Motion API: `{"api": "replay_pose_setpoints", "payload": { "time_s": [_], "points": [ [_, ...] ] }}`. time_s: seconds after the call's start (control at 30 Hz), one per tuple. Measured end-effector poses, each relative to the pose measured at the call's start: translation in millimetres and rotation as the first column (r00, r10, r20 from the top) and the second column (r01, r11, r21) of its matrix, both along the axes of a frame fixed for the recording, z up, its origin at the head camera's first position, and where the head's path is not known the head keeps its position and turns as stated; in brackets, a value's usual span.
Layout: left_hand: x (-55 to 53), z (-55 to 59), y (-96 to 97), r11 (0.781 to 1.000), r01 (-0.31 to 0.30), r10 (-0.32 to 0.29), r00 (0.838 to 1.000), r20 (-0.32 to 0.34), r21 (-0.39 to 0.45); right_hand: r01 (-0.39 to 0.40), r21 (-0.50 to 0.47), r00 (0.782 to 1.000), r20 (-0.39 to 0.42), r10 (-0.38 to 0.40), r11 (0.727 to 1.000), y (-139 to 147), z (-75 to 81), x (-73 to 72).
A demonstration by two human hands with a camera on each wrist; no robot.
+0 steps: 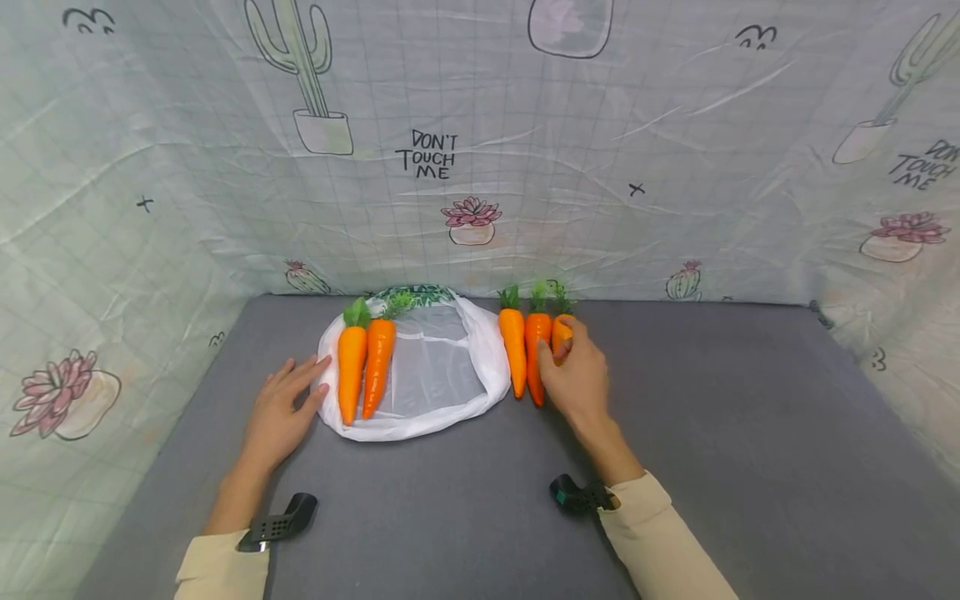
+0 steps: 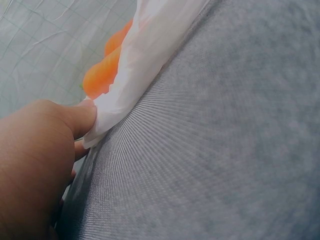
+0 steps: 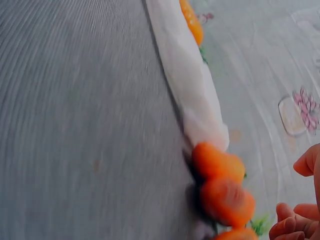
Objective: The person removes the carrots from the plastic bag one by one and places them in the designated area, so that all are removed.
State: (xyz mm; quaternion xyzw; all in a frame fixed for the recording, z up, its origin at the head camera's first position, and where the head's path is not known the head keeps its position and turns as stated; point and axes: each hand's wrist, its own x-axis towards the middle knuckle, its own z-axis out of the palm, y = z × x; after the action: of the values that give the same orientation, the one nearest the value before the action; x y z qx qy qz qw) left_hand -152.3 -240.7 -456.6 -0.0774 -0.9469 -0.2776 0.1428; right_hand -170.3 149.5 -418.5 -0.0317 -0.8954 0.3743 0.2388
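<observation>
The white bag (image 1: pixel 420 430) is touched by the left hand (image 1: pixel 281 412), fingers relaxed; outside it, the rightmost carrot (image 1: pixel 559 333) is bracketed by the right hand (image 1: pixel 583 375), fingers parted, apparently ungripped; the neighbouring carrot (image 1: pixel 536 333) could be knocked by that crowding thumb.

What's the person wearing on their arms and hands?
The left sleeve and right sleeve are pale beige. The left wrist gadget is black, with little dots; the right wrist gadget is black too. The left hand and right hand wear no gloves.
</observation>
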Motion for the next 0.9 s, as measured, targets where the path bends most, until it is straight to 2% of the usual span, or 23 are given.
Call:
{"api": "replay_pose_setpoints", "payload": {
  "time_s": [0.47,0.9],
  "points": [
    [-0.7,-3.5,-0.6,1.0,-0.001,0.001,1.0,-0.004,0.006,-0.097,-0.003,0.993,-0.06,0.097,0.995,-44.8,10.0,-0.7],
    [-1.7,-5.0,-1.4,1.0,-0.004,0.004,1.0,0.001,0.002,-0.193,-0.022,0.981,-0.013,0.193,0.981,-87.0,15.2,3.0]
  ]
}}
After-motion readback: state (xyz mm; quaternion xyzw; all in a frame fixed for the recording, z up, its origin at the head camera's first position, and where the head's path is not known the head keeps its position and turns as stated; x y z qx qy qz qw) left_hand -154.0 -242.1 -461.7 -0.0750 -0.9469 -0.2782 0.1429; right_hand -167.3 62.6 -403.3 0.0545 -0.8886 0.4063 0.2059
